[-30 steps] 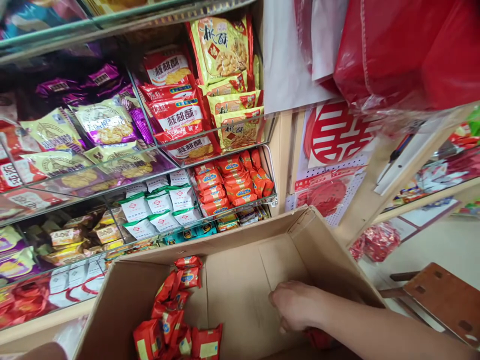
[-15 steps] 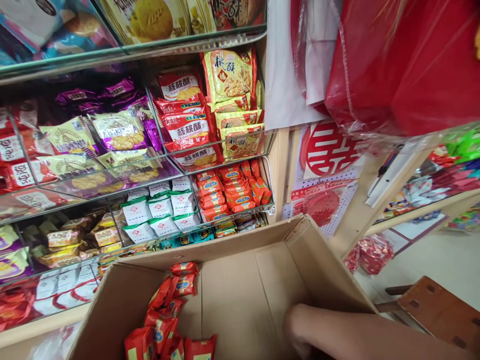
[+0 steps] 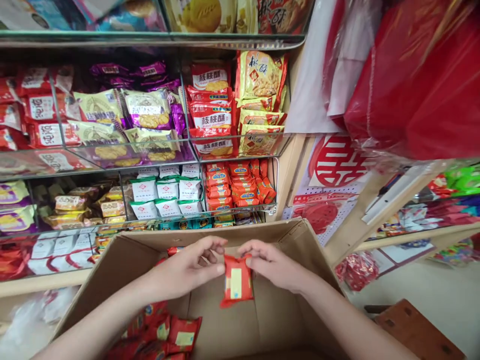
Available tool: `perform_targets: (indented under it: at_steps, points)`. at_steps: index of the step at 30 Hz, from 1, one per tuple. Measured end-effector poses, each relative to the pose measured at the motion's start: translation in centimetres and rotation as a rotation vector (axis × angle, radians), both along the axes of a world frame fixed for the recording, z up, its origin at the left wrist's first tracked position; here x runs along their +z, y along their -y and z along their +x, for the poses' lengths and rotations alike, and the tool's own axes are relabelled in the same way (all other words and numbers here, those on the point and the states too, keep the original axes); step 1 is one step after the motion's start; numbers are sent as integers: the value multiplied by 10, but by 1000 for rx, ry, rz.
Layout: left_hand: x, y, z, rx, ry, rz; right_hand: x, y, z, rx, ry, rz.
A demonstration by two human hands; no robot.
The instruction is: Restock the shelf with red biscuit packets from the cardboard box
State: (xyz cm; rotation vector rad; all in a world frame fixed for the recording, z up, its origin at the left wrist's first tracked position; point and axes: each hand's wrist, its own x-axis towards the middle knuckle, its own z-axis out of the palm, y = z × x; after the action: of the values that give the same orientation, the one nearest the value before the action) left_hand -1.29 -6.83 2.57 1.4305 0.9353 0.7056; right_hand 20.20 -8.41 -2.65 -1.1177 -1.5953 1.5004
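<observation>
Over a cardboard box (image 3: 300, 250), my right hand (image 3: 272, 262) pinches the top right corner of a small red packet (image 3: 238, 282) with a pale yellow label. My left hand (image 3: 195, 267) is at the packet's upper left, fingers curled and apart, its thumb tip close to the packet's edge; nothing shows in its grasp. More red packets (image 3: 183, 335) lie in the left part of the box, partly hidden under my left forearm. Similar red-orange packets (image 3: 243, 192) fill a shelf compartment behind the box.
Shelves with glass fronts hold snack packets (image 3: 212, 120) across the back and left. Red bags (image 3: 412, 85) hang at the upper right. A wooden stool (image 3: 416, 330) stands on the floor at the lower right.
My left hand has come into view and my right hand has risen from inside the box with a red packet. The camera view has turned, levelling the shelves.
</observation>
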Motion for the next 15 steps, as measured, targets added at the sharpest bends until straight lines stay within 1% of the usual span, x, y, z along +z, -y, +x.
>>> perform_targets:
  at_steps: [1, 3, 4, 6, 7, 9, 12, 13, 14, 15]
  points:
    - [-7, 1, 5, -62, -25, -37, 3, 2, -2, -54, -99, -33]
    - [-20, 2, 16, -185, -34, -107, 3, 5, -6, -126, -222, -85]
    - [-25, 3, 20, -221, -16, -129, 1, 6, -7, -152, -264, -107]
    - [-31, 3, 26, -241, 16, -140, -5, 7, -8, -204, -326, -130]
    - [-33, 3, 27, -236, 14, -128, -7, 7, -8, -218, -336, -124]
    - [-36, 3, 26, -210, 28, -67, -9, 6, -8, -208, -307, -61]
    - [-36, 2, 23, -108, 89, 19, -4, 6, -6, -195, -208, 114]
    - [-35, 2, 22, -52, 107, 3, -2, 7, -6, -222, -178, 190]
    - [-33, 2, 21, -2, 126, -59, 1, 8, -6, -255, -146, 275]
    - [-30, 2, 21, 31, 154, -160, 4, 9, -5, -279, -107, 365]
